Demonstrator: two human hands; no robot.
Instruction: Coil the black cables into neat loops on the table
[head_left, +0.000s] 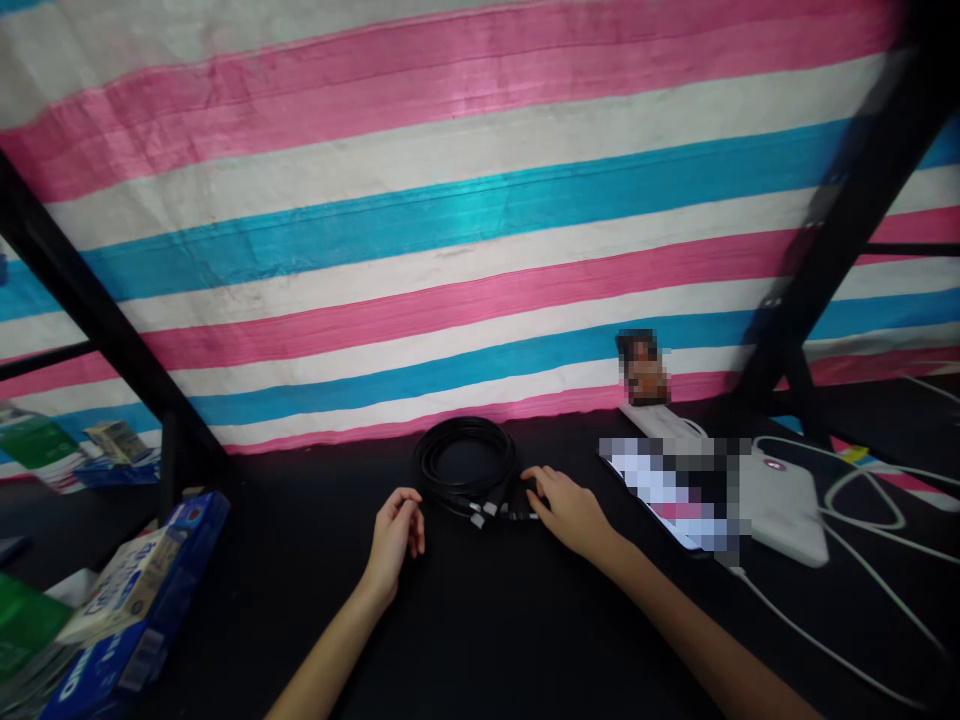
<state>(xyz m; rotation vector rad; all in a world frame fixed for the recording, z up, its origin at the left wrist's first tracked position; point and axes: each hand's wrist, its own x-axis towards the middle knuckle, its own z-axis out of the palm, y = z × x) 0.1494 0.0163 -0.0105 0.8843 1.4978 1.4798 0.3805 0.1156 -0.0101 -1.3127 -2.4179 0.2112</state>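
Observation:
A coiled black cable (427, 470) lies on the black tabletop, with its connectors (478, 515) gathered at the near side of the loop. My left hand (395, 530) is just left of and nearer than the coil, fingers loosely curled with a gap between them and nothing in them. On the other side, my right hand (568, 508) reaches in beside the connectors at the coil's right. Its thumb and fingers are apart, and it grips nothing. Whether its fingertips touch the cable ends I cannot tell.
Right of my right hand lie a lit phone (660, 500), a white power bank-like block (780, 500) and white cables (862, 570). Blue boxes (142, 640) stand at the left. Black frame posts (90, 300) rise on both sides before a striped sheet (450, 220).

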